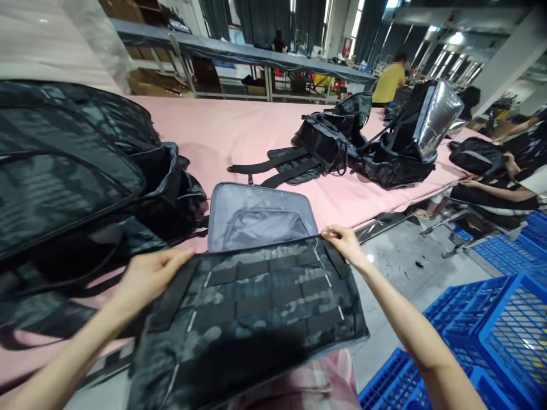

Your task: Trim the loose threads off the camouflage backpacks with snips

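Note:
Between my hands a dark camouflage bag panel [265, 296] with rows of black webbing slants over the table's near edge and my lap. My left hand [149, 273] is closed on its upper left corner, thumb along the top edge. At the upper right corner, my right hand [342, 242] pinches the edge between thumb and fingers. Just behind the panel's top edge shows a grey-lined flap [265, 196] with an inner pocket; whether the two are joined is hidden. Close to my left hand are large camouflage bags [64, 171], one gaping open.
A pink-covered table [205, 128] runs to the right. On it lie open black bags [320, 139] with loose straps and a silver-lined bag [440, 119]. Blue plastic crates [513, 330] stand at lower right. Co-workers sit at far right, another in yellow [388, 85] behind.

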The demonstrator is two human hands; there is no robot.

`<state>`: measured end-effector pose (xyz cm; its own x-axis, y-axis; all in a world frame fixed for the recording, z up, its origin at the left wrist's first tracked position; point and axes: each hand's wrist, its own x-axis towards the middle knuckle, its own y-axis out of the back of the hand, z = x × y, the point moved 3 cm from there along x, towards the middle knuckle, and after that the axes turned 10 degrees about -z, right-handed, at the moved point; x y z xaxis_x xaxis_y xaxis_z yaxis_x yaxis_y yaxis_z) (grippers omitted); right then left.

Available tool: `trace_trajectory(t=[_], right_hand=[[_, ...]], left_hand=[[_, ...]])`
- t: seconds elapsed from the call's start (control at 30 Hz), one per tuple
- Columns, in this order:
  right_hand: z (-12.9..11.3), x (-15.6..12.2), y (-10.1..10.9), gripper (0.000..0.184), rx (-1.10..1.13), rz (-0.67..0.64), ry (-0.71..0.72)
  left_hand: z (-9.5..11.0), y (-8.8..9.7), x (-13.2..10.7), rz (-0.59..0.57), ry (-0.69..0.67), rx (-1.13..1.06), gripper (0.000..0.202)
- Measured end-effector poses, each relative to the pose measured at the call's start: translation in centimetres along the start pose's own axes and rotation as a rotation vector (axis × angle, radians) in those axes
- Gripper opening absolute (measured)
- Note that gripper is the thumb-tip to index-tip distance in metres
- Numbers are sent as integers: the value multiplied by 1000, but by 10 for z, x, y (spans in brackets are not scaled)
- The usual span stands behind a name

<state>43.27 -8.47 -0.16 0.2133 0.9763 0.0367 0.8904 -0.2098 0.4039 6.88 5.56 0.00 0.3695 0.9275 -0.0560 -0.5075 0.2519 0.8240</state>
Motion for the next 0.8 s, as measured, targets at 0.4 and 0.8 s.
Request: trace_trajectory(t=[0.4, 0.8], right_hand=[[34, 14, -17, 28, 72, 46, -31], [-95, -86, 83, 27, 55, 542, 265]], left_hand=[[-9, -15, 13, -172, -75, 286, 33], [168, -76, -2, -272, -816, 125, 22]])
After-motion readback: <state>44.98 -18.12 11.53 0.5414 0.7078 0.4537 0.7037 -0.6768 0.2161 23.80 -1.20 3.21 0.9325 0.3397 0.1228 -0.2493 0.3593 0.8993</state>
